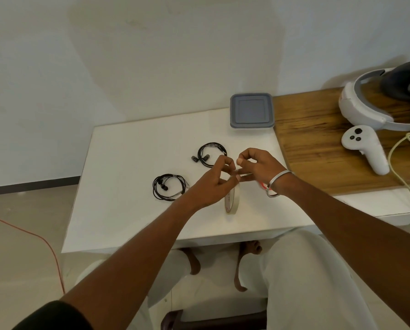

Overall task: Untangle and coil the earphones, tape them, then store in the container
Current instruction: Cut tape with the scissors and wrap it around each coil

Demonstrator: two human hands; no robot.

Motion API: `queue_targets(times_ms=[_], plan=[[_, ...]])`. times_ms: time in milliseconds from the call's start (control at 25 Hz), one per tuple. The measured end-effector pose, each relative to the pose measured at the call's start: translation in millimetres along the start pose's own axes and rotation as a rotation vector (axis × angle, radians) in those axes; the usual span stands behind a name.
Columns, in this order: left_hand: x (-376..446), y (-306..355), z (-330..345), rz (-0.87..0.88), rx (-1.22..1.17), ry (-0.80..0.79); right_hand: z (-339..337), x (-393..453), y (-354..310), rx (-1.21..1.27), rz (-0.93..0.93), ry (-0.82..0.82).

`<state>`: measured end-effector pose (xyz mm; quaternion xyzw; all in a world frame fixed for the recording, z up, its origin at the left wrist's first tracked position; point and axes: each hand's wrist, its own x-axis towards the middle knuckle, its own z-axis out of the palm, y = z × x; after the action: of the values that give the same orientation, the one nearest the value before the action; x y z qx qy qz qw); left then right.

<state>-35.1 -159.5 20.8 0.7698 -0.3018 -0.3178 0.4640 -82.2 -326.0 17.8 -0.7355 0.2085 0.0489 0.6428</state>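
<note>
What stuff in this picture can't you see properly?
Head view:
- Tape roll: its top is hidden behind the left hand.
- Tape strip between the left hand and right hand: too thin to trace.
- Container: lid on, inside hidden.
- Far earphones: right part covered by fingers.
- Headset: cut off by the right edge.
</note>
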Motion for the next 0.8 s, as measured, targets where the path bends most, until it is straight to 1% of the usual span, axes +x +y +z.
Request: queue_targets(times_ms=[120,280,440,680,800], plan=[[-0.4,-2.9,0.5,0.029,0.041,0.028,0.0,0.5,0.8,0.010,0.016,-0.015],[1.7,-6.1,-1.9,0.101,0.055,0.017,-0.3,3.6,1.5,-0.024,0.003,0.026],[3.0,-6.9,-4.0,0.090,0.016,0.020,-1.7,5.5,-1.5,-0.049,0.006,0.050],[4.8,-4.1,-6.2,0.100,0.044,-0.070,-8.6,8.5,0.1,-0.097,0.038,0.046],[5.5,-2.4,-7.3,0.062,0.067,-0.128,-11.0,8.9,1.7,-0.141,0.030,0.059]])
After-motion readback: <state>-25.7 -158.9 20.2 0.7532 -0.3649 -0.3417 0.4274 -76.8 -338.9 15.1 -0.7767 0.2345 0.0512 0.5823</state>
